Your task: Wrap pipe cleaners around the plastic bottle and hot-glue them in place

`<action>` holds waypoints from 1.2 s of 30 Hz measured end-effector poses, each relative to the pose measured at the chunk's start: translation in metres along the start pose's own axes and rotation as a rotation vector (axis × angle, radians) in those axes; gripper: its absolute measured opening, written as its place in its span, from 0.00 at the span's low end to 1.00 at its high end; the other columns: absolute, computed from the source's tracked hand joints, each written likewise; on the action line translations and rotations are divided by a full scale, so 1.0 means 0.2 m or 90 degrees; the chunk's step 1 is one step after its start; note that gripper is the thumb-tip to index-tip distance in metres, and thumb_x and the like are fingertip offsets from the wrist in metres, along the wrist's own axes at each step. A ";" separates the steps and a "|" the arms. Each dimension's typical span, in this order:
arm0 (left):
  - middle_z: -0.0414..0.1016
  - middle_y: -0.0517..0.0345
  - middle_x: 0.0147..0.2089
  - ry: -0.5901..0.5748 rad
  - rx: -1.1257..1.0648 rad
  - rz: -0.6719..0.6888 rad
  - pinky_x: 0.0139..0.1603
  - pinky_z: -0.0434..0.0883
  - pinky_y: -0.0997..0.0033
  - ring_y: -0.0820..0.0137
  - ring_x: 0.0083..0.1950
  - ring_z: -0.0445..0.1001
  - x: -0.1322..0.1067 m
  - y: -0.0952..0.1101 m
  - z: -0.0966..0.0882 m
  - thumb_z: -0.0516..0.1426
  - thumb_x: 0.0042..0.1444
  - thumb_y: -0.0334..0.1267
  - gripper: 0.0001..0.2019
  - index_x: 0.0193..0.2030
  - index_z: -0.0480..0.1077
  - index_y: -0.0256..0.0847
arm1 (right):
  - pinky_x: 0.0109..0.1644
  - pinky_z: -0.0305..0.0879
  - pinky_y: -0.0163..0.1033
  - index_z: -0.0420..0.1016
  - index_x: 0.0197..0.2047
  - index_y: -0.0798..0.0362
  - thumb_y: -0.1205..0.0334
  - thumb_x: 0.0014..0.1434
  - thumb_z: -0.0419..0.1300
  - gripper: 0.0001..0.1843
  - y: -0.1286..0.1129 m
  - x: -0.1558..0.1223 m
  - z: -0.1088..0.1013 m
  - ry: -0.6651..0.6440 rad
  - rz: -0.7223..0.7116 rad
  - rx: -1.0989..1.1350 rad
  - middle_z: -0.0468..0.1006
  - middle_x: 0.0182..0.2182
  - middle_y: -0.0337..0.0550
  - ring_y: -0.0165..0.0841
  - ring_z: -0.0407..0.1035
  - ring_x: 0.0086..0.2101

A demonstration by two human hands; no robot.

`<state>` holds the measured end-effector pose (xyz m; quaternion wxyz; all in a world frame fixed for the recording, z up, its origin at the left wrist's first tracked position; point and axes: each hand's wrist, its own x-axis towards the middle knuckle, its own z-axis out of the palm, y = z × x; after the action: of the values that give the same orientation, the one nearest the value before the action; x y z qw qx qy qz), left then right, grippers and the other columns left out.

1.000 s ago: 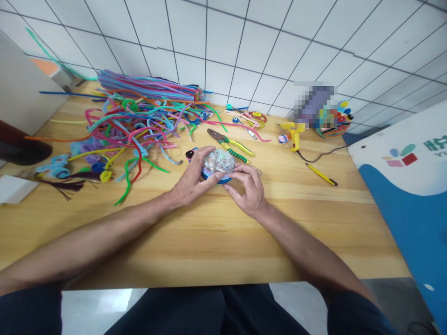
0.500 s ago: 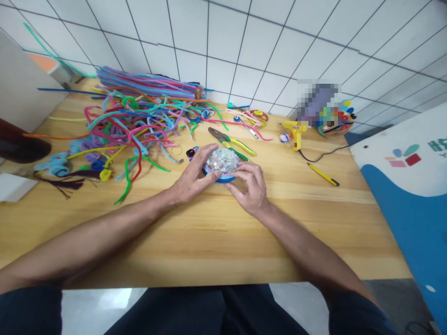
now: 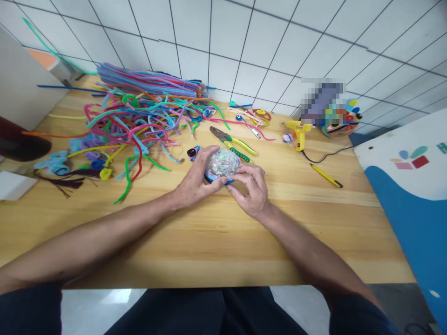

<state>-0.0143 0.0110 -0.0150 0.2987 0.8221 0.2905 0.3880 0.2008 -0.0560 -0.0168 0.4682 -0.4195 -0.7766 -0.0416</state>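
Between my two hands is a round, shiny, clear dome [image 3: 223, 163] with a blue and lilac rim that looks like pipe cleaner. My left hand [image 3: 196, 180] curves round its left side, thumb on the front rim. On the right, my right hand [image 3: 252, 190] pinches the rim between thumb and fingers. The underside of the dome is hidden. Just behind it lie pliers [image 3: 239, 146] with yellow-green handles. A small pink and blue piece with a black, shiny bead [image 3: 192, 152] sits beside my left fingers.
Loose, bright pipe cleaners [image 3: 132, 125] sprawl over the left of the wooden table [image 3: 195, 251], with a bundle [image 3: 150, 81] behind them. At the right are a yellow glue gun [image 3: 299, 135] with a cord and a yellow utility knife [image 3: 326, 175]. A dark cylinder [image 3: 24, 142] stands far left.
The dome is tilted slightly more toward me. My left thumb has slid a little to the right along the front rim, closer to my right fingers. The view has shifted slightly.
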 end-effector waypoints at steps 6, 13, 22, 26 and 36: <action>0.61 0.39 0.74 -0.005 -0.014 0.017 0.78 0.62 0.44 0.51 0.76 0.62 0.01 0.00 -0.01 0.60 0.68 0.52 0.36 0.76 0.53 0.42 | 0.57 0.77 0.59 0.72 0.58 0.42 0.63 0.63 0.70 0.22 0.00 0.01 -0.01 0.000 -0.008 -0.016 0.76 0.50 0.47 0.46 0.75 0.54; 0.59 0.37 0.76 0.044 0.051 0.028 0.78 0.62 0.40 0.47 0.78 0.59 0.00 0.01 0.00 0.64 0.64 0.58 0.39 0.75 0.56 0.45 | 0.55 0.78 0.56 0.72 0.57 0.45 0.65 0.63 0.70 0.21 -0.03 0.02 -0.01 0.011 -0.040 -0.023 0.76 0.48 0.48 0.45 0.75 0.52; 0.66 0.39 0.71 0.052 0.036 0.018 0.75 0.67 0.44 0.49 0.73 0.67 -0.01 -0.01 0.01 0.63 0.65 0.51 0.38 0.75 0.56 0.41 | 0.56 0.78 0.58 0.69 0.60 0.46 0.58 0.64 0.70 0.24 0.00 0.02 -0.02 -0.005 0.018 0.012 0.79 0.51 0.50 0.46 0.76 0.54; 0.66 0.39 0.71 0.009 -0.006 0.021 0.75 0.67 0.43 0.49 0.72 0.68 0.01 -0.03 -0.01 0.63 0.64 0.52 0.37 0.74 0.57 0.42 | 0.57 0.77 0.57 0.70 0.59 0.45 0.60 0.64 0.70 0.23 0.00 0.01 -0.02 -0.005 0.019 0.002 0.79 0.50 0.48 0.45 0.76 0.53; 0.61 0.41 0.73 -0.046 0.011 0.044 0.77 0.61 0.38 0.48 0.76 0.61 0.02 0.00 -0.08 0.56 0.68 0.49 0.33 0.78 0.56 0.46 | 0.60 0.78 0.59 0.71 0.59 0.45 0.60 0.65 0.69 0.22 0.00 -0.01 -0.01 -0.028 0.010 -0.013 0.79 0.52 0.49 0.47 0.76 0.58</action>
<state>-0.0256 0.0180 -0.0046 0.2882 0.8478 0.2542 0.3655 0.2028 -0.0582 -0.0160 0.4472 -0.4310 -0.7829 -0.0370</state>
